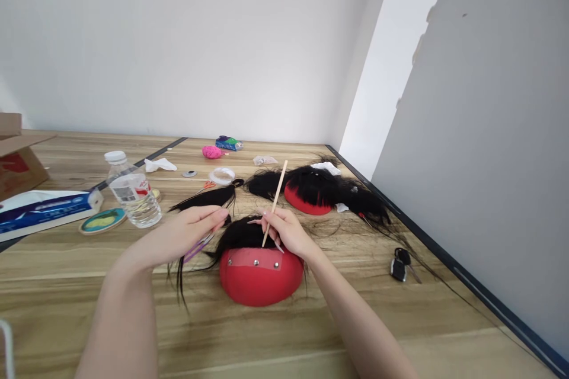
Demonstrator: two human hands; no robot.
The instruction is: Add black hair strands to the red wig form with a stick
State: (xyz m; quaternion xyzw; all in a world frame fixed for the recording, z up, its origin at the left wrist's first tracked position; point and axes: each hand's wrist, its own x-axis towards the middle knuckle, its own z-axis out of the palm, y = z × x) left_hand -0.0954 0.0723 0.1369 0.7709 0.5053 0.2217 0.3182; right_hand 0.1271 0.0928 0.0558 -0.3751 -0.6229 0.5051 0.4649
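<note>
A red dome-shaped block (262,284) sits on the table in front of me, with black hair (242,234) over its far side. Across its near top lies a clear strip (243,258) fixed by three metal pins. My right hand (284,228) is at the top of the block, closed around a thin wooden stick (280,186) whose lower end points down at the strip's edge. Left of the block, my left hand (202,224) is closed, fingertips pinched together; a lock of black hair (180,284) trails below it. Its palm side is hidden. Something purple (198,249) lies under that hand.
Behind is another red block (306,200) covered in black hair. On the left stand a water bottle (136,192), a blue tissue pack (48,213), a round embroidered piece (103,221) and a cardboard box (20,160). A black key fob (400,265) lies right.
</note>
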